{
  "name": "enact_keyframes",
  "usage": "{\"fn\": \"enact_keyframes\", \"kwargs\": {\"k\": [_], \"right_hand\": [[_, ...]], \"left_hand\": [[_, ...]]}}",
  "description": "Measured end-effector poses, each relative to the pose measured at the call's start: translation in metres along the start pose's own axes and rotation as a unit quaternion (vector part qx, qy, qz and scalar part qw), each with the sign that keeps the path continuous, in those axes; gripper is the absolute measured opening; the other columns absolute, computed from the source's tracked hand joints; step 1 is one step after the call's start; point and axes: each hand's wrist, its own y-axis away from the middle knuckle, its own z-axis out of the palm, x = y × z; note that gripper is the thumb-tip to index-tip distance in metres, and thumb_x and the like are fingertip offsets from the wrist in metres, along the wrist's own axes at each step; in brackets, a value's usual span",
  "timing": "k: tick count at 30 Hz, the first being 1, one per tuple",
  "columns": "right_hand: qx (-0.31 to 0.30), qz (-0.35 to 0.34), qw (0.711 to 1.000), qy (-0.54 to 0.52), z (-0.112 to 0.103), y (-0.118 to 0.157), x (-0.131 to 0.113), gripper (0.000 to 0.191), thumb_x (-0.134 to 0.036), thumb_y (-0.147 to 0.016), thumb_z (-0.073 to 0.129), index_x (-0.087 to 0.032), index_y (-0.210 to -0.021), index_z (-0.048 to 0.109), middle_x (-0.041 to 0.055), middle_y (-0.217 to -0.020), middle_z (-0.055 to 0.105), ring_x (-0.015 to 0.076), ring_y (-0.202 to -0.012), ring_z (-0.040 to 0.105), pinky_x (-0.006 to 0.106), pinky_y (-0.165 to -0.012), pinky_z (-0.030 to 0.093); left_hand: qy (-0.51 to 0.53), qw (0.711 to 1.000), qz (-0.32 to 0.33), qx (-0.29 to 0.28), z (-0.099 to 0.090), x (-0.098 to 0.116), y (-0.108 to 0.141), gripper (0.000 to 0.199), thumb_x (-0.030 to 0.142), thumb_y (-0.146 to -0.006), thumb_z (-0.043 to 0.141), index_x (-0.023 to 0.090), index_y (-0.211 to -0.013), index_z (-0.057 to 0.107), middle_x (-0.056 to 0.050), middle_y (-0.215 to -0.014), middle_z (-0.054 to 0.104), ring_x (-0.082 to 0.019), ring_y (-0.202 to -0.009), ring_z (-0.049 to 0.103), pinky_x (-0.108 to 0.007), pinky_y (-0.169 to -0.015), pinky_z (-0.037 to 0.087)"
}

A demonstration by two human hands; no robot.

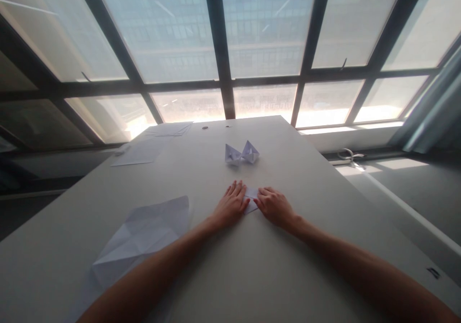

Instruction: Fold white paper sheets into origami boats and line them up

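Observation:
A small folded piece of white paper lies on the white table, between my two hands. My left hand rests flat with fingers stretched out over the left part of the paper. At the paper's right edge, my right hand has its fingers bent and pressed together on it. Both hands partly hide the paper. Just beyond them stands a white folded paper shape with two pointed parts.
A large creased sheet lies at the left, partly under my left forearm. Farther back on the left are flat sheets and more paper. Windows rise behind the table. A pale cable is beyond its right edge.

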Motion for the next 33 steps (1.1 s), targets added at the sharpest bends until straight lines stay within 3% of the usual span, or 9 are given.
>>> {"fn": "enact_keyframes", "kwargs": {"k": [6,9,15,18,22,25,29,33], "right_hand": [[0.04,0.009,0.997,-0.058,0.002,0.0,0.004,0.036,-0.031,-0.1,0.04,-0.019,-0.093,0.073,0.0071,-0.106,0.07,0.0193,-0.104,0.057,0.028,-0.094,0.043],[0.055,-0.003,0.993,-0.102,0.004,0.0,0.007,0.033,-0.03,-0.098,0.045,-0.02,-0.086,0.074,0.0051,-0.101,0.071,0.017,-0.099,0.059,0.026,-0.09,0.044],[0.027,-0.079,0.98,-0.182,0.003,0.002,0.005,0.034,-0.036,-0.098,0.047,-0.022,-0.083,0.074,0.0035,-0.088,0.071,0.0162,-0.09,0.063,0.026,-0.086,0.046],[0.036,-0.063,0.977,-0.201,0.006,-0.001,0.008,0.034,-0.032,-0.098,0.045,-0.022,-0.083,0.073,0.0041,-0.086,0.072,0.0168,-0.088,0.063,0.027,-0.086,0.046],[0.123,0.051,0.974,-0.184,0.017,-0.01,0.02,0.029,-0.025,-0.095,0.045,-0.019,-0.1,0.072,0.0082,-0.103,0.071,0.0197,-0.101,0.061,0.032,-0.096,0.044],[0.142,0.105,0.972,-0.152,0.026,-0.015,0.029,0.035,-0.024,-0.091,0.05,-0.015,-0.12,0.066,0.0111,-0.122,0.065,0.022,-0.116,0.054,0.034,-0.105,0.038],[0.102,0.101,0.984,-0.106,0.029,-0.016,0.031,0.048,-0.026,-0.09,0.05,-0.014,-0.137,0.053,0.0116,-0.14,0.053,0.0239,-0.13,0.041,0.037,-0.11,0.032],[0.056,0.057,0.993,-0.089,0.025,-0.013,0.028,0.044,-0.022,-0.092,0.046,-0.02,-0.135,0.056,0.0072,-0.147,0.047,0.022,-0.136,0.037,0.038,-0.111,0.03]], "left_hand": [[-0.015,0.999,-0.005,0.046,-0.009,0.007,0.002,0.046,0.038,-0.099,0.034,0.016,-0.138,0.047,-0.014,-0.134,0.049,-0.027,-0.129,0.041,-0.042,-0.112,0.031],[-0.012,0.999,-0.006,0.041,-0.012,0.008,0.002,0.046,0.038,-0.097,0.04,0.017,-0.137,0.048,-0.013,-0.127,0.052,-0.028,-0.121,0.046,-0.042,-0.108,0.035],[0.012,0.999,0.004,0.029,-0.013,0.006,0.001,0.044,0.045,-0.097,0.044,0.022,-0.134,0.052,-0.011,-0.136,0.052,-0.026,-0.129,0.046,-0.051,-0.117,0.019],[0.026,0.999,0.034,0.017,-0.013,0.006,0.0,0.044,0.044,-0.097,0.045,0.023,-0.136,0.051,-0.01,-0.143,0.05,-0.025,-0.137,0.04,-0.051,-0.119,0.013],[0.065,0.992,0.11,-0.023,-0.013,0.008,0.0,0.049,0.036,-0.096,0.049,0.02,-0.143,0.046,-0.01,-0.151,0.041,-0.023,-0.142,0.034,-0.044,-0.119,0.02],[0.085,0.982,0.167,-0.039,-0.016,0.01,0.001,0.051,0.032,-0.097,0.048,0.02,-0.146,0.041,-0.009,-0.154,0.036,-0.022,-0.143,0.03,-0.042,-0.12,0.021],[0.139,0.962,0.226,-0.061,-0.022,0.012,0.001,0.051,0.029,-0.096,0.051,0.022,-0.146,0.043,-0.006,-0.152,0.039,-0.02,-0.142,0.033,-0.04,-0.12,0.022],[0.23,0.945,0.23,-0.043,-0.022,0.01,0.0,0.035,0.028,-0.095,0.053,0.025,-0.128,0.063,-0.005,-0.139,0.056,-0.02,-0.131,0.05,-0.036,-0.115,0.033]]}}
